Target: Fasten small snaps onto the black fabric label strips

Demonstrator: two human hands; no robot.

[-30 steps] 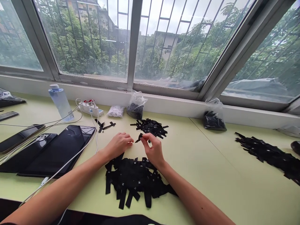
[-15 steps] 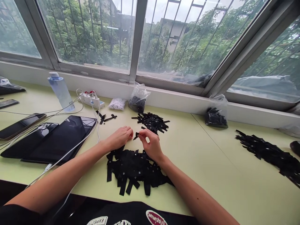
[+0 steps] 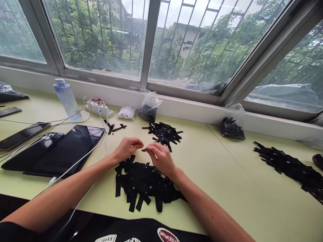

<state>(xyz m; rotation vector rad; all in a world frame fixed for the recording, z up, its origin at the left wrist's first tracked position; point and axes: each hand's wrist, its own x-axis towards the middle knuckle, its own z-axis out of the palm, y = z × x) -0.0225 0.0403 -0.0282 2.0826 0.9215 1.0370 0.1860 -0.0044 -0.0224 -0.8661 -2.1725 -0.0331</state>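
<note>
My right hand (image 3: 161, 158) pinches a small black fabric label (image 3: 143, 150) between thumb and fingertips, above the table. Beside it, my left hand (image 3: 129, 148) has thumb and fingers drawn together, almost touching the right fingertips. Whatever the left fingers hold, if anything, is too small to make out. Below both hands spreads a large pile of black fabric labels (image 3: 141, 183), some with a small white letter M. Just beyond the hands lies a smaller pile of black labels (image 3: 165, 132).
A tablet (image 3: 73, 148), phones, cables and a water bottle (image 3: 66, 101) occupy the left. Along the window stand a power strip (image 3: 98, 108), a white packet (image 3: 126, 113) and plastic bags (image 3: 148, 111) of black pieces. Another long black pile (image 3: 287, 164) lies far right.
The hands have come closer together, their fingertips nearly meeting. The label in my right fingers has tipped and shows less. The left fingers have straightened a little.
</note>
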